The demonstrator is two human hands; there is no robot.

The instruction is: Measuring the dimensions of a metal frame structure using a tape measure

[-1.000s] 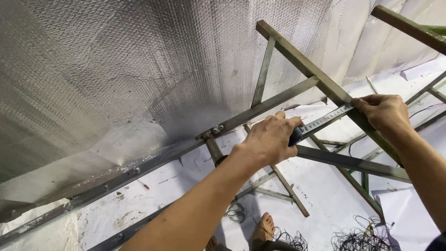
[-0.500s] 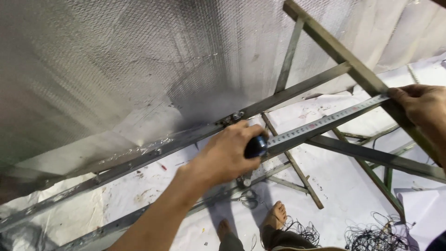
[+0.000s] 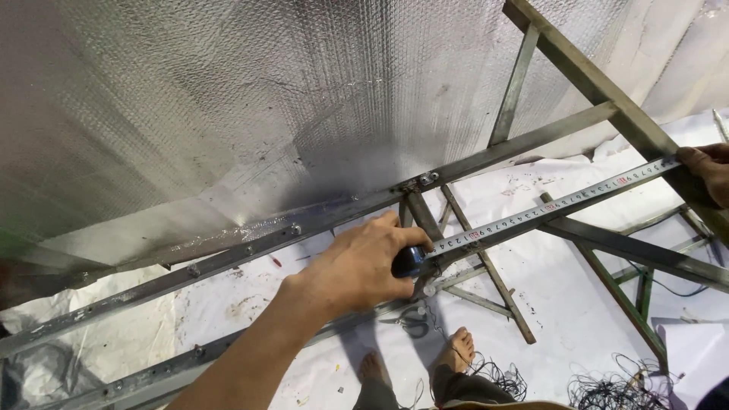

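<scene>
Overhead, seen from the head camera, a person's two bare hands stretch a tape measure across a metal frame beneath a silver bubble-foil insulation sheet. The left hand is clenched around the dark tape measure case, fingers wrapped over it and thumb on top, just beside the joint where a short steel brace meets the long bolted steel rail. From the case the tape blade runs up and to the right, its long axis slanting from lower left to upper right, roughly alongside the rail but apart from it and lower in the picture. At the far end the right hand, only partly inside the edge of the picture, pinches the blade tip with its fingertips against a slanting angle-iron bar; whether the hook is caught on the bar cannot be told. The case lies in the left hand, the free end in the right, and the blade spans the open gap between them, crossing above a thin diagonal strut. Far below, on a white ground sheet, stand the person's bare feet, with scissors lying just beside them and tangles of black wire to the right.
</scene>
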